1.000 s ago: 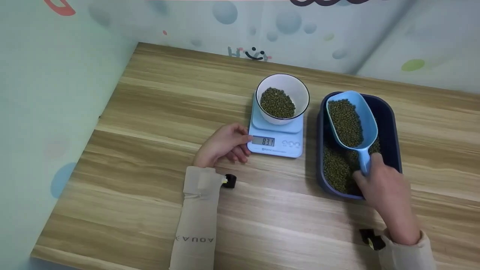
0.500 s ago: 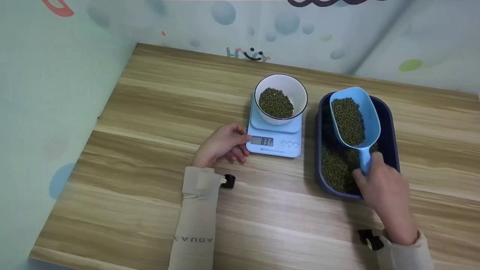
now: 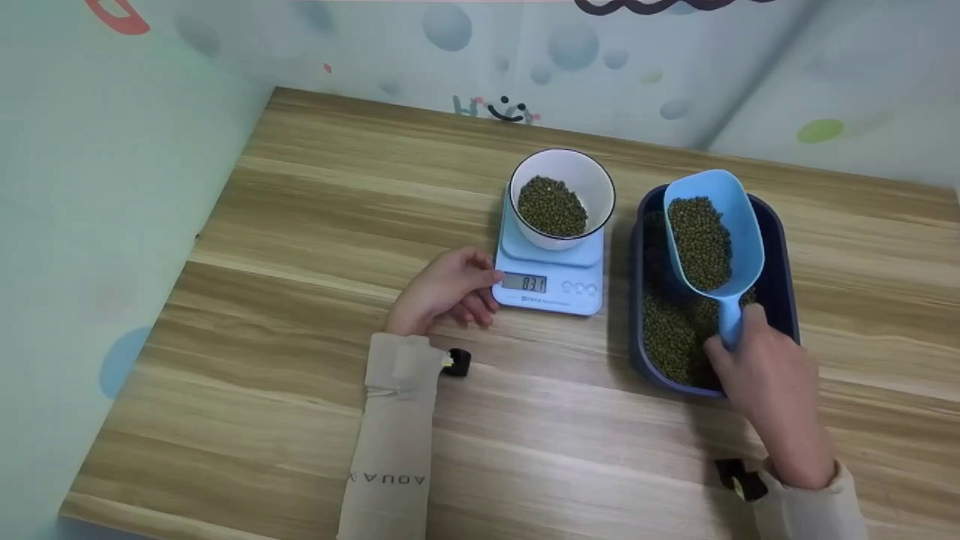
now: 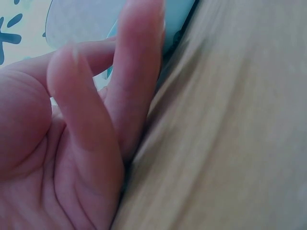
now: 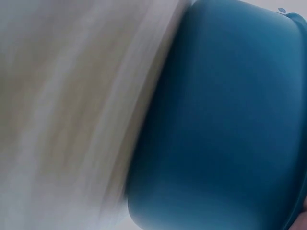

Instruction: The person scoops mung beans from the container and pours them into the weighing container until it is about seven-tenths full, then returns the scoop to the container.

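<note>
My right hand [image 3: 776,382] grips the handle of a light blue scoop [image 3: 742,240] partly filled with small green beans, which look like mung beans. The scoop is over a dark blue tub [image 3: 639,330] of the same beans. In the right wrist view the tub's outer wall [image 5: 225,124] fills much of the picture. My left hand [image 3: 450,289] holds the left edge of a light blue kitchen scale [image 3: 555,300], thumb beside the display, which seems to read 83.1. Curled fingers [image 4: 84,115] show in the left wrist view. On the scale stands a white bowl [image 3: 598,187] with beans in it.
The wooden table [image 3: 300,300] meets a patterned wall [image 3: 375,45] at the back and a pale wall [image 3: 135,187] on the left. Between scale and tub lies a narrow strip of table. Black wrist mounts [image 3: 456,363] show at both cuffs.
The scoop has moved slightly away from me and to the right over the tub, still in my right hand. My left hand and the scale stay put, with the display reading looking the same.
</note>
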A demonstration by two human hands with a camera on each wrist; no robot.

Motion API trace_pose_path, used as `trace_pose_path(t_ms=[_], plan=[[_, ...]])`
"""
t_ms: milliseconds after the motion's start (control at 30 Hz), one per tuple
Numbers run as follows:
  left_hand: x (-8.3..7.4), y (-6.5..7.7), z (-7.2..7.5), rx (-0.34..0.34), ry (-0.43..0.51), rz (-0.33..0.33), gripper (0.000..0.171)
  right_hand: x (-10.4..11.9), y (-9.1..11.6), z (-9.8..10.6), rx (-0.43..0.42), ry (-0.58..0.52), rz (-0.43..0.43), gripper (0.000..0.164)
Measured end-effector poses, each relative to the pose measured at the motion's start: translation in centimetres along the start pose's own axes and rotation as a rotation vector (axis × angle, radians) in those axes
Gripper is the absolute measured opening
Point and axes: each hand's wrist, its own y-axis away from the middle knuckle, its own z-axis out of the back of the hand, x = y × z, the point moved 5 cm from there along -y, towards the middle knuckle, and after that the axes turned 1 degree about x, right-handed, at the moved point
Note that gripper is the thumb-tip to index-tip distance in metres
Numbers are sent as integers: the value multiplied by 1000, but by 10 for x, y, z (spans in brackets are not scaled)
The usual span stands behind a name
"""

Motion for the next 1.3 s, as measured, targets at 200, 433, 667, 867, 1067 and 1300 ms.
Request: trace_pose_path(t_ms=[200, 433, 667, 867, 1067, 1300], plan=[[3, -2, 1, 1, -10, -2, 26, 1, 0, 0, -9, 7, 8, 24], [17, -15, 5, -13, -1, -14, 29, 1, 0, -1, -9, 6, 5, 23], [16, -16, 4, -15, 12, -40, 26, 1, 0, -1, -35, 16, 25, 22], [1, -1, 0, 8, 13, -20, 24, 1, 0, -1, -15, 26, 20, 23], [1, -1, 0, 0, 8, -18, 25, 1, -1, -2, 14, 23, 19, 23], [1, -1, 0, 0, 9, -9, 25, 0, -2, -2, 46, 18, 7, 23]])
